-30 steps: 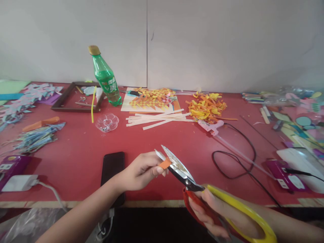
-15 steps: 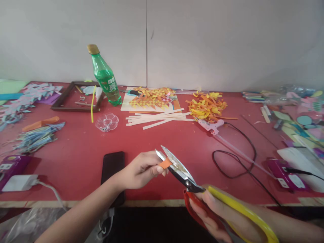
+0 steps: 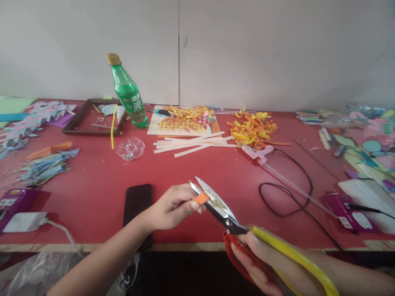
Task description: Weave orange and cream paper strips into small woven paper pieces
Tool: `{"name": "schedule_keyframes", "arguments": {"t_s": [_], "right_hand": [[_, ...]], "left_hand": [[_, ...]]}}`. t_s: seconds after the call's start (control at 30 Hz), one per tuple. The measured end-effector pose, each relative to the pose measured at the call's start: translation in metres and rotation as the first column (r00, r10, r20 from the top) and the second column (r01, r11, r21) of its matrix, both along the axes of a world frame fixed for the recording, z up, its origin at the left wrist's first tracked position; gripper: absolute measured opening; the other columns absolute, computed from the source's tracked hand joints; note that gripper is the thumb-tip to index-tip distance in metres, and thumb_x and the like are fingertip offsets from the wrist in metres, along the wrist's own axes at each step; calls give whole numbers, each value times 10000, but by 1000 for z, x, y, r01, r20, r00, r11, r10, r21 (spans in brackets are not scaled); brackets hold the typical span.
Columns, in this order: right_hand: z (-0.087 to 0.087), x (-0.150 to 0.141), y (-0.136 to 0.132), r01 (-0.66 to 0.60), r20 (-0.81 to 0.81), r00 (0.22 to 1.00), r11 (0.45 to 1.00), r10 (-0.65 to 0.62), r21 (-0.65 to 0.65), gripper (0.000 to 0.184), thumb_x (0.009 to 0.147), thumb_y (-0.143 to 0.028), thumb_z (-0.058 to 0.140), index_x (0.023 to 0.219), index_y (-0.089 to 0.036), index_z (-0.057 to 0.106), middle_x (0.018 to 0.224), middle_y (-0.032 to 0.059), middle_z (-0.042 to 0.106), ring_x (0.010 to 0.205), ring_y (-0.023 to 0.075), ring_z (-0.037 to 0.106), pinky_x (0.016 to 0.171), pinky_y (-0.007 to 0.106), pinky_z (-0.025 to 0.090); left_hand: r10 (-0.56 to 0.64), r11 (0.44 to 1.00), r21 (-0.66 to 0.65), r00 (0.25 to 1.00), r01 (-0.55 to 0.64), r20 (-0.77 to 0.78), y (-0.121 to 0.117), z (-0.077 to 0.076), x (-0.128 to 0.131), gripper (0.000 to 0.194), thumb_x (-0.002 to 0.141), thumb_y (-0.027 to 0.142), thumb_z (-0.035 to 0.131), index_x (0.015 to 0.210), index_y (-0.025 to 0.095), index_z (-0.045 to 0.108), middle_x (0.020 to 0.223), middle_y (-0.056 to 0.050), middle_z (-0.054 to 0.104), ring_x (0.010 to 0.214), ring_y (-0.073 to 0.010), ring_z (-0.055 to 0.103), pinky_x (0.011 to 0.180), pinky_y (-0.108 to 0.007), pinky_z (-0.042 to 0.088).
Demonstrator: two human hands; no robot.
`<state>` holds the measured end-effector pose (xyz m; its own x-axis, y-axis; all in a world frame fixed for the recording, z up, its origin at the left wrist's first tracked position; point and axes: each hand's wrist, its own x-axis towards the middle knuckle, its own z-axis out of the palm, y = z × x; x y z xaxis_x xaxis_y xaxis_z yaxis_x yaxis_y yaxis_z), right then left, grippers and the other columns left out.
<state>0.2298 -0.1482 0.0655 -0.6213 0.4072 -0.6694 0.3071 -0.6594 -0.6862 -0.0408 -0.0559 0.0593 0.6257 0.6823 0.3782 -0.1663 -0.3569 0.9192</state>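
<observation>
Between the thumb and fingers of my left hand [image 3: 173, 207] is a small orange paper piece [image 3: 201, 199]. My right hand [image 3: 259, 255] grips a pair of scissors [image 3: 226, 220] with one red and one yellow handle. The scissors' blades are slightly apart, and the free end of the orange piece lies at them, midway along their length. Behind my left wrist, a black phone [image 3: 137, 205] lies on the red table [image 3: 197, 172]. Part of my right hand's fingers is hidden by the handles.
White paper strips [image 3: 191, 144], a woven orange and yellow piece [image 3: 185, 119] and a heap of paper loops [image 3: 254, 127] lie toward the wall. A pink glue gun [image 3: 257, 153] trails a black cable on the right. A green bottle [image 3: 131, 98] leans by a brown frame [image 3: 74, 121].
Both hands stay almost in place. The scissors have shifted very slightly, with the orange paper piece still at the blades.
</observation>
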Motion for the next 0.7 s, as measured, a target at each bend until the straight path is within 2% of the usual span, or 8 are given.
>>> {"name": "schedule_keyframes", "arguments": {"t_s": [0.13, 0.23, 0.4, 0.47, 0.53, 0.57, 0.6, 0.7], "right_hand": [[13, -2, 3, 27, -20, 999, 999, -26, 47, 621, 899, -723, 265, 706, -172, 476, 483, -42, 460, 403, 60, 406, 403, 170, 321], [14, -7, 4, 65, -54, 997, 994, -60, 84, 611, 894, -729, 264, 690, -183, 448, 459, -64, 406, 375, 52, 346, 377, 173, 272], [20, -13, 12, 83, -60, 996, 974, -72, 209, 639, 919, -704, 143, 597, -209, 390, 397, -69, 326, 352, 70, 322, 379, 209, 251], [26, -11, 24, 38, -7, 999, 934, -38, 355, 640, 937, -669, 132, 559, -215, 379, 399, -47, 347, 385, 84, 363, 416, 225, 278], [31, -6, 42, -22, 153, 985, 834, -75, 552, 606, 915, -688, 230, 557, -219, 372, 432, -41, 361, 417, 90, 360, 442, 237, 268], [30, -3, 53, -83, 296, 944, 759, -148, 646, 578, 867, -720, 341, 577, -221, 371, 470, -44, 373, 430, 89, 336, 445, 240, 240], [28, 1, 64, -167, 443, 856, 669, -267, 725, 568, 804, -743, 446, 586, -224, 369, 488, -46, 380, 438, 90, 325, 453, 243, 227], [12, 17, 93, -493, 737, 514, 553, -438, 672, 487, 760, -673, 575, 633, -224, 437, 544, 4, 498, 510, 155, 464, 511, 272, 262]], "left_hand": [[-1, 1000, 7, 1000, 1, 2, 2, 2, 2, 249, 967, 262, 461, 809, 145, 614, 707, -38, 595, 691, -127, 552, 667, -243, 454], [6, 1000, 24, 1000, -6, 10, 6, 3, 4, 247, 966, 269, 464, 809, 149, 614, 718, -44, 602, 705, -133, 557, 670, -250, 460], [14, 1000, -18, 1000, -14, 9, 11, 1, 4, 268, 972, 287, 452, 794, 151, 599, 702, -48, 587, 709, -135, 557, 690, -266, 470], [26, 999, -31, 1000, -26, 3, 10, -1, 3, 264, 973, 284, 448, 799, 151, 594, 735, -59, 596, 726, -138, 558, 699, -273, 467], [41, 999, -17, 999, -41, -15, 10, -4, 1, 253, 974, 268, 442, 803, 153, 589, 757, -63, 601, 732, -137, 553, 707, -278, 461], [50, 999, 2, 998, -50, -31, 9, -5, 0, 246, 974, 257, 440, 803, 154, 586, 755, -59, 600, 732, -136, 550, 716, -282, 459], [60, 998, 28, 997, -59, -47, 9, -5, 0, 236, 972, 241, 439, 804, 156, 582, 748, -55, 599, 730, -136, 547, 723, -285, 457], [104, 986, 142, 991, -92, -78, 8, -7, -2, 182, 959, 182, 442, 839, 163, 577, 757, -55, 616, 756, -144, 558, 751, -298, 474]]}}
